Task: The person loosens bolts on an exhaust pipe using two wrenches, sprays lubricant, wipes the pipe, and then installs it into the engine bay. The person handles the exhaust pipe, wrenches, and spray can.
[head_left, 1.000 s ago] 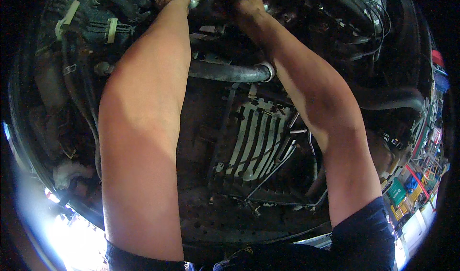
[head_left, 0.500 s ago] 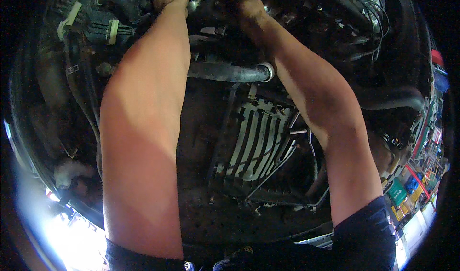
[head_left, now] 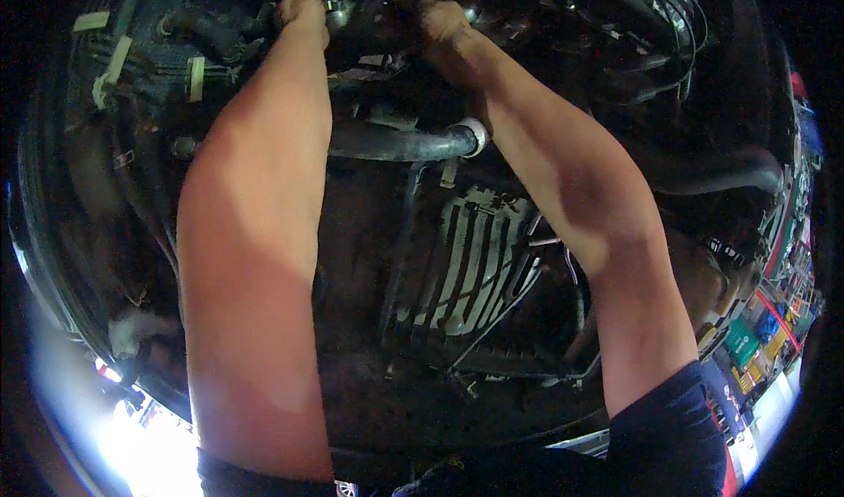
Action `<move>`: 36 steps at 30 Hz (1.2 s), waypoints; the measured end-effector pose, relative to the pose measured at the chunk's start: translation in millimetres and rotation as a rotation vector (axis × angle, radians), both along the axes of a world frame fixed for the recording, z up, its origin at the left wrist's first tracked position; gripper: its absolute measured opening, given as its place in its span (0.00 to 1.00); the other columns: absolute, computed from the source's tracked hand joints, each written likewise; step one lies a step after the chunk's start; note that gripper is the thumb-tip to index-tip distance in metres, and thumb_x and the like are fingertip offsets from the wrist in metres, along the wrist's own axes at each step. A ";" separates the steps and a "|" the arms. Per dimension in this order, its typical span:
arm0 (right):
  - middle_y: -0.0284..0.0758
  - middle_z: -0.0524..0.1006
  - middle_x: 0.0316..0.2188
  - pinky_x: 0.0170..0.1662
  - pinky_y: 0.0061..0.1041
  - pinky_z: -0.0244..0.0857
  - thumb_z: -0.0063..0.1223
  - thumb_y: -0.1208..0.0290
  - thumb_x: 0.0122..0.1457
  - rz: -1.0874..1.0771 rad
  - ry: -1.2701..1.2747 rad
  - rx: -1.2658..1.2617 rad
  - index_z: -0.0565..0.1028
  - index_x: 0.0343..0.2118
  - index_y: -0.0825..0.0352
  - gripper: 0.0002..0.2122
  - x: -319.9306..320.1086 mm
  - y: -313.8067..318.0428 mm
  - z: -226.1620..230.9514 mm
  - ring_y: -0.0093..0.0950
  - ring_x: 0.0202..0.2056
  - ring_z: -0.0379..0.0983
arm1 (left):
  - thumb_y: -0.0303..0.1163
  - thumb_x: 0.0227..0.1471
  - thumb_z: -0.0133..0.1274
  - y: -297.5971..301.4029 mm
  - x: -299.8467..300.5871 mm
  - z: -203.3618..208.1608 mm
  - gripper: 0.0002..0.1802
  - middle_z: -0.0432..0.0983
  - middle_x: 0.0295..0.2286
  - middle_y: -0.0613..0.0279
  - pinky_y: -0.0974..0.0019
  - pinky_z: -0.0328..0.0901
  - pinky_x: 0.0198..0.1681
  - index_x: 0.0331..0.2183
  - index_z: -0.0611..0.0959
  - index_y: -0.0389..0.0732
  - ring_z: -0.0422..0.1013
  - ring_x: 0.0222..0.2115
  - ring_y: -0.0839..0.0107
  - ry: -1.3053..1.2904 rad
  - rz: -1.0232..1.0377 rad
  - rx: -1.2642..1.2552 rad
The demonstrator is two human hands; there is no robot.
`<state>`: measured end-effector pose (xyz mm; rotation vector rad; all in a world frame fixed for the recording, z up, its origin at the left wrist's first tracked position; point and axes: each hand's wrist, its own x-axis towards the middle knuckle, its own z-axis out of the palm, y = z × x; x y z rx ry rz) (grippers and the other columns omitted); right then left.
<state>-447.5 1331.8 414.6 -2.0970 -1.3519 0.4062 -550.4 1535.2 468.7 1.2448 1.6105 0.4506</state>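
Both my arms reach far forward into the dark underside or engine space of a vehicle. My left hand [head_left: 301,12] is closed beside a small shiny metal part [head_left: 337,9]; whatever its fingers grip is hidden. To its right, my right hand [head_left: 442,22] is curled among dark parts, with a bright spot just past its knuckles. Its fingertips are lost in shadow, and I cannot make out what they hold. Nearer to me, a dark hose [head_left: 400,141] with a pale clamp ring [head_left: 476,137] runs between my forearms.
A ribbed metal part [head_left: 479,264] with thin rods lies between my forearms. Another thick hose [head_left: 725,172] curves at the right. Loose thin cables [head_left: 694,36] hang at the upper right. Pale clips [head_left: 195,79] sit at the upper left. Colourful clutter, with a green box [head_left: 741,343], lies beyond the right edge.
The view has shifted slightly, so the vehicle parts sit a little lower and further left. Both hands stay at nearly the same parts, still curled.
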 end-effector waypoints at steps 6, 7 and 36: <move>0.36 0.83 0.39 0.42 0.33 0.78 0.63 0.66 0.51 0.015 0.070 0.038 0.81 0.43 0.57 0.15 0.8 6.8 -5.7 0.36 0.41 0.82 | 0.33 0.58 0.55 25.3 -14.3 -29.7 0.20 0.78 0.50 0.57 0.65 0.69 0.55 0.52 0.80 0.41 0.74 0.48 0.65 0.279 -0.361 0.068; 0.36 0.83 0.39 0.42 0.33 0.78 0.64 0.66 0.50 -0.006 0.158 0.083 0.81 0.43 0.57 0.15 0.7 9.2 -6.8 0.36 0.41 0.82 | 0.33 0.58 0.56 25.3 -14.0 -29.1 0.19 0.78 0.49 0.58 0.65 0.69 0.54 0.51 0.80 0.40 0.74 0.47 0.66 0.309 -0.427 0.182; 0.38 0.83 0.42 0.41 0.33 0.76 0.59 0.64 0.59 0.017 -0.137 0.023 0.81 0.41 0.60 0.10 -12.8 1.1 25.6 0.38 0.41 0.81 | 0.37 0.60 0.55 -7.7 -5.5 -4.2 0.25 0.78 0.52 0.51 0.60 0.73 0.47 0.53 0.77 0.30 0.78 0.47 0.58 0.141 -0.096 0.033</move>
